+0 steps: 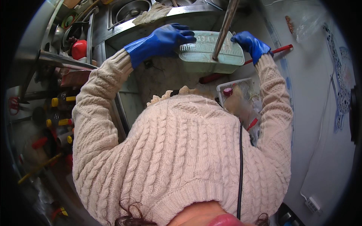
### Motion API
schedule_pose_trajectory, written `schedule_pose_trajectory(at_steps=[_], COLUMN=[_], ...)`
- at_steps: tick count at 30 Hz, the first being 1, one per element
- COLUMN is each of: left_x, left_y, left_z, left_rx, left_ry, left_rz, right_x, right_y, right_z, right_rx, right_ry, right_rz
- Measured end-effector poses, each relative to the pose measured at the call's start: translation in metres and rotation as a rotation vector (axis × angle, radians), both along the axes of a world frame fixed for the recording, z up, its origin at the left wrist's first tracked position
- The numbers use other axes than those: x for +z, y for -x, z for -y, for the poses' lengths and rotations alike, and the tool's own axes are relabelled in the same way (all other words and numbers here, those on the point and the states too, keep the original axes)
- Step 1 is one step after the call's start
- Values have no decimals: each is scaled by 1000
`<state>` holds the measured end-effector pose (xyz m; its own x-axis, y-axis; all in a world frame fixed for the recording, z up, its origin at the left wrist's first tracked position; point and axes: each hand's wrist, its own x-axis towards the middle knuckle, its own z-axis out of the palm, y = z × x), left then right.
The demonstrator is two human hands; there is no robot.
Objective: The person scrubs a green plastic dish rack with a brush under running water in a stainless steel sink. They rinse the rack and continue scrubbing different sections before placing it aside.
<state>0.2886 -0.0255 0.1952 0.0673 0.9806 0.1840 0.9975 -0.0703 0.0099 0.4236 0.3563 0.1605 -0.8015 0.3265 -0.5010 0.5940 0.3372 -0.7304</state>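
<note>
My left hand wears a blue rubber glove, and its fingertips lie over the left rim of a light green plastic dustpan. The thumb side is hidden. On the opposite side, my right hand, in a matching glove, pinches the pan's upper right corner. A row of comb teeth runs across the pan. Its worn metal pole slants up from the near part of the pan towards the top of the view. Behind the pan and my right wrist runs a red stick.
A steel sink with a cloth on its edge is ahead. Shelves at left hold a red bowl-like item and several yellow-capped bottles. A white plastic basket stands near my body. A power strip lies at right.
</note>
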Motion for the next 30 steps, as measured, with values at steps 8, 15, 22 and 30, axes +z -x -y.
schedule_pose_trajectory(at_steps=[8,15,22,30], left_x=[-19,23,62,24], left_y=[-16,-40,-59,-51], left_z=[-30,-48,-72,-116], left_rx=[-222,-157,110,282], left_ry=[158,124,97,4], left_rz=[306,332,671,1125], right_x=[22,34,28,20], right_y=[11,2,-74,-112], right_z=[-8,-76,-7,74], right_rx=[146,-218,-406,-353], right_ry=[-143,-14,-109,-833], right_rz=[-72,-336,-1070,-944])
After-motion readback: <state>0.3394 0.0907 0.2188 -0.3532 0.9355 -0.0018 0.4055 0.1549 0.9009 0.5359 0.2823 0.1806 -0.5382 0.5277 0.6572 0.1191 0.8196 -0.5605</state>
